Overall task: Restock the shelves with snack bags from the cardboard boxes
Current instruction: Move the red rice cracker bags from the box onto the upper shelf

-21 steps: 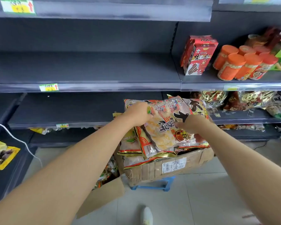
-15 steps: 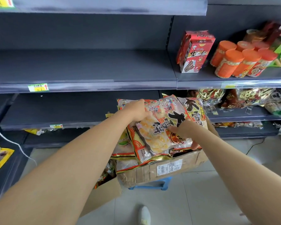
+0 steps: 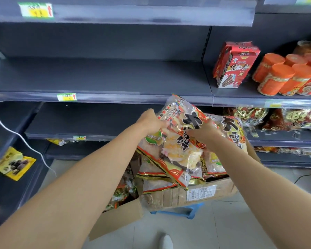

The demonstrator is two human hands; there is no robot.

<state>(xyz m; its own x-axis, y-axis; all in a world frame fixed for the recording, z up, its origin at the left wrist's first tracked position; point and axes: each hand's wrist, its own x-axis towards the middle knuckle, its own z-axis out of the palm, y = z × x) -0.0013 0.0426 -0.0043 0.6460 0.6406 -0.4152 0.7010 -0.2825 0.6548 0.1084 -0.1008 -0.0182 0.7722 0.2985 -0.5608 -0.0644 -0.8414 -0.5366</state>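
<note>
At the bottom edge a white shoe [image 3: 166, 241] stands on pale floor tiles [image 3: 241, 230]. Just above it, lower centre, an open front box [image 3: 118, 218] holds dark packs. Beside and behind it a second box [image 3: 178, 196] sits on a blue stool [image 3: 190, 212], piled above its rim with bags [image 3: 156, 169] of rice crackers. Two bare forearms rise from the lower corners to the centre of the frame, where one bag [image 3: 180, 141] is held tilted over the pile. The left hand [image 3: 151, 121] grips its upper left edge, fingers curled round it. The right hand [image 3: 205, 133] clasps its right side, fingers bent across the printed face. At the left edge a yellow pouch [image 3: 14, 163] lies on a side shelf [image 3: 0, 194], and a white cable [image 3: 25, 142] runs down past it. The bag's top corner overlaps the front lip of the middle shelf [image 3: 115, 78], which carries a green-and-yellow tag [image 3: 66, 97]. At centre right, under that shelf, gold packs [image 3: 250, 114] lie on a lower shelf [image 3: 284, 139]. Further back, upper right, a red carton [image 3: 235, 65] stands on the middle shelf beside a cluster of orange jars [image 3: 276, 78]. Along the top edge runs the top shelf [image 3: 151, 13], with another tag [image 3: 36, 9] at upper left.
</note>
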